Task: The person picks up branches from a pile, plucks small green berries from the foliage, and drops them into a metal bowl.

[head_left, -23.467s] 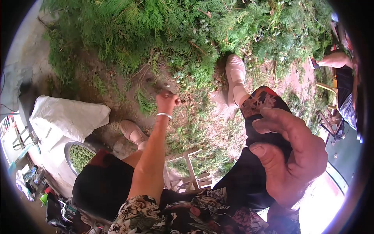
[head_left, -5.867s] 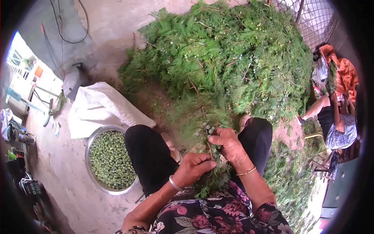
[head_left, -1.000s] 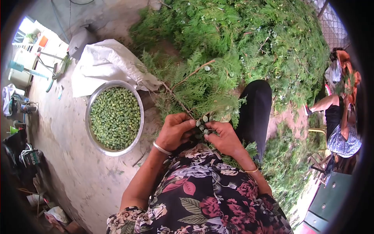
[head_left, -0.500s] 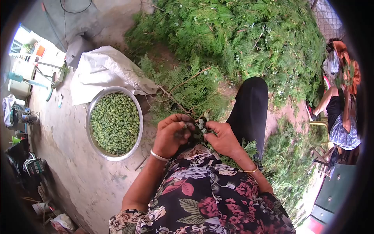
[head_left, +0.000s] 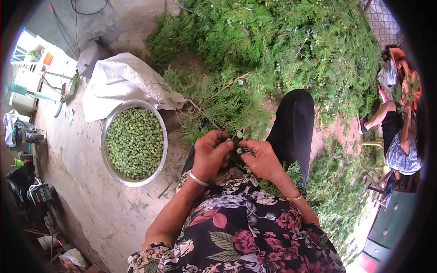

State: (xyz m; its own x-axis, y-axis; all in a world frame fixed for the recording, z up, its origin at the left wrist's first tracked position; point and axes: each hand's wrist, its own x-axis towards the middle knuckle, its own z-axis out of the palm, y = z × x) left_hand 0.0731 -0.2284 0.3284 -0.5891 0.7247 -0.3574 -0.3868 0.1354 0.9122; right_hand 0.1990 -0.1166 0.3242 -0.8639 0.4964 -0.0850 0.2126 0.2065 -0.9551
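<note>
My left hand (head_left: pixel 211 155) is closed, its thumb and forefinger pinched at a small pale-green cone beside the other hand. Opposite it, my right hand (head_left: pixel 263 160) pinches a conifer sprig (head_left: pixel 239 135) that carries several bluish-green cones. The fingertips of both hands almost meet over my lap and partly hide the sprig. A leafy conifer branch (head_left: pixel 223 102) with a brown stem lies just beyond the hands. To the left on the floor stands a round metal basin (head_left: pixel 105 158), filled nearly to its rim with picked green cones (head_left: pixel 135 143).
A white sack (head_left: pixel 123 82) lies behind the basin. A large heap of conifer branches (head_left: pixel 282 50) covers the ground ahead, and more cuttings (head_left: pixel 339 186) lie to the right. Another person (head_left: pixel 403 136) sits at the far right. Tools and machinery (head_left: pixel 38 191) line the left edge.
My left hand has moved right and slightly up, closing in on the cones at my right hand. The right hand has hardly moved; fewer cones show between the hands.
</note>
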